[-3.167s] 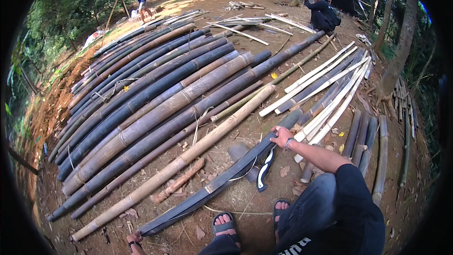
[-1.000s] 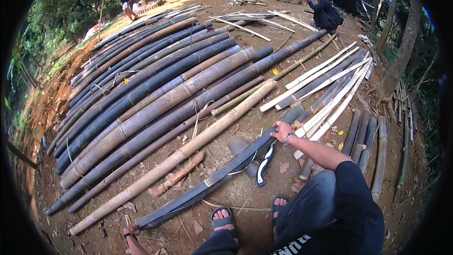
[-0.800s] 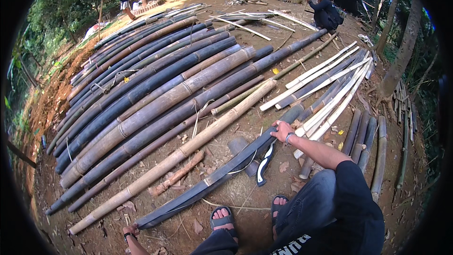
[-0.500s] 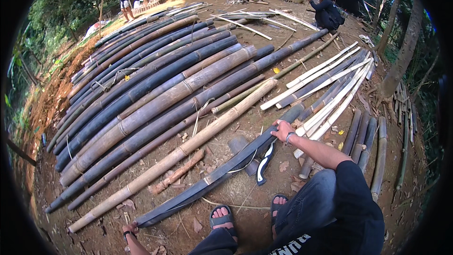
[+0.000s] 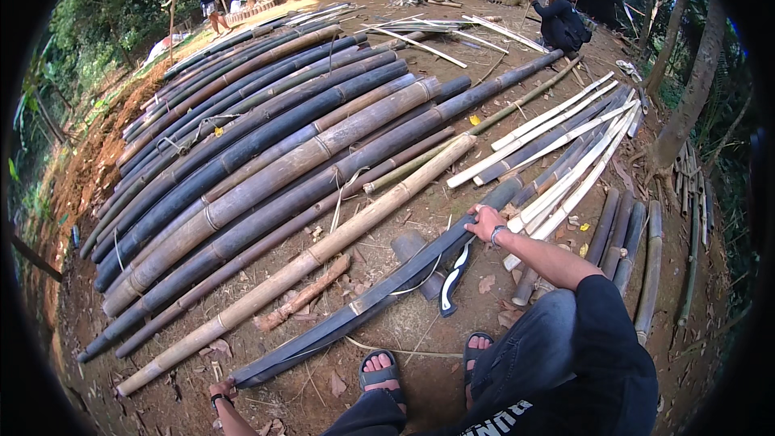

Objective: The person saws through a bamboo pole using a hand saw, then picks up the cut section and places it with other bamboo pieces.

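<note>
A long dark bamboo pole, which looks split along part of its length, lies slantwise before my feet. My left hand closes on its near left end. Farther up, my right hand is wrapped over the pole from above. Under the pole sits a short thick bamboo piece. Beside it, a tool with a curved black-and-white handle lies between the pole and my feet; its far end is hidden near my right hand. A pale thin strip loops around the pole's middle.
A wide row of bamboo poles covers the ground ahead and left. Pale split strips and short dark lengths lie to the right, near tree trunks. One person crouches far right; another stands far left.
Both my hands keep their places on the pole, which has not visibly moved. The far-left person has shifted slightly, with the arms lower.
</note>
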{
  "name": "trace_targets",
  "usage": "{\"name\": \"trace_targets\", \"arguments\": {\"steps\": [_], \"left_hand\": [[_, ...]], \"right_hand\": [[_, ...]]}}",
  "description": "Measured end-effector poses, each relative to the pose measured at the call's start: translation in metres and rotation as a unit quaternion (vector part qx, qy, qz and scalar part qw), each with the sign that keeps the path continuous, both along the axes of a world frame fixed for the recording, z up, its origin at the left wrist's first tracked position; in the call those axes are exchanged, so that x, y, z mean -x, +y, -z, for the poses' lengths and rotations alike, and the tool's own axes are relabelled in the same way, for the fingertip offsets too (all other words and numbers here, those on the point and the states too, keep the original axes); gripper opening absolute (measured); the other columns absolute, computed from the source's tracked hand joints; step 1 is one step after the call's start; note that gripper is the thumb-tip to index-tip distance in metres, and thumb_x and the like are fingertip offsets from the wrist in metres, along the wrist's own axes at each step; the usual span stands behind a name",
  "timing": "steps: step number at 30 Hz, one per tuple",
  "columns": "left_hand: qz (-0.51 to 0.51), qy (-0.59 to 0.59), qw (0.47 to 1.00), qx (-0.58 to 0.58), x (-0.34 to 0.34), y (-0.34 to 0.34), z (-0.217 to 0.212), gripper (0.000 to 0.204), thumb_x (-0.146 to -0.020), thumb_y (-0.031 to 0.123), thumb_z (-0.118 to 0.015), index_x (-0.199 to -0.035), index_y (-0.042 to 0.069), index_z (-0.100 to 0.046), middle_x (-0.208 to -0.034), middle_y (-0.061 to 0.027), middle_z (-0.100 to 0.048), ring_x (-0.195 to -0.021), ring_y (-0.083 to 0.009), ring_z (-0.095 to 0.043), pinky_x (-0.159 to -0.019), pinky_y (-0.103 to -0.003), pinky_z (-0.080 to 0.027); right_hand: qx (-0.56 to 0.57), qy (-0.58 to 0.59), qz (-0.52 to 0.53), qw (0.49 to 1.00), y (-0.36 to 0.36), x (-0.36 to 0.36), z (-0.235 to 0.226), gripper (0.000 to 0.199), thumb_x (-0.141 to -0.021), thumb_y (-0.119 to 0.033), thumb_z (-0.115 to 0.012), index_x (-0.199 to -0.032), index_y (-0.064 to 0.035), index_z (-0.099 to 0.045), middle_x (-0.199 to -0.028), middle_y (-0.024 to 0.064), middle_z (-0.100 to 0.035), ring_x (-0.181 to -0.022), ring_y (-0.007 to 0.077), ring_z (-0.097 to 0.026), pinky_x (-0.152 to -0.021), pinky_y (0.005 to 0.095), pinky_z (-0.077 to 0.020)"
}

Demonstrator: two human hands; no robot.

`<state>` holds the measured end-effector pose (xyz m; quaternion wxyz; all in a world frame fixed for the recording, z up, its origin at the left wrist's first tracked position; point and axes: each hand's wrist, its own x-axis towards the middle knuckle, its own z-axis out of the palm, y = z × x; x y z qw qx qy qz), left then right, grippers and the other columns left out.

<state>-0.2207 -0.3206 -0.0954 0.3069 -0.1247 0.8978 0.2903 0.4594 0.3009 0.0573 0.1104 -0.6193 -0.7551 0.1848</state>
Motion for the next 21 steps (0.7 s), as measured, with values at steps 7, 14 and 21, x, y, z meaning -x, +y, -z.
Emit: {"name": "trace_targets", "arguments": {"steps": [7, 14, 21], "left_hand": [[0.003, -0.014, 1.0, 0.025, -0.006, 0.005, -0.004, 0.035, -0.081, 0.025, -0.078, -0.104, 0.001, -0.068, -0.102, -0.0103, -0.07, -0.081, -0.0317, -0.07, -0.06, -0.047, -0.053], [0.008, -0.019, 0.999, 0.033, -0.008, 0.004, -0.011, 0.04, -0.081, 0.028, -0.078, -0.109, 0.002, -0.066, -0.108, -0.01, -0.07, -0.083, -0.0331, -0.071, -0.065, -0.051, -0.05], [-0.003, -0.019, 1.0, -0.015, -0.002, 0.01, 0.0, 0.037, -0.08, 0.018, -0.078, -0.107, -0.004, -0.064, -0.109, -0.0133, -0.068, -0.082, -0.0327, -0.069, -0.066, -0.049, -0.06]], "right_hand": [[0.044, -0.01, 0.007, 0.999, -0.002, 0.002, -0.01, 0.046, -0.076, -0.03, -0.078, -0.116, -0.0118, -0.064, -0.103, 0.0106, -0.066, -0.102, 0.0296, -0.064, -0.087, 0.0426, -0.0501], [0.06, -0.01, 0.006, 0.998, -0.002, 0.004, -0.012, 0.045, -0.078, -0.03, -0.077, -0.117, -0.0119, -0.063, -0.109, 0.0116, -0.066, -0.107, 0.0299, -0.062, -0.09, 0.0438, -0.0491], [0.055, -0.012, 0.008, 0.998, -0.003, 0.0, -0.013, 0.046, -0.078, -0.03, -0.077, -0.116, -0.0101, -0.063, -0.108, 0.0129, -0.066, -0.106, 0.0305, -0.062, -0.09, 0.0427, -0.0489]]}}
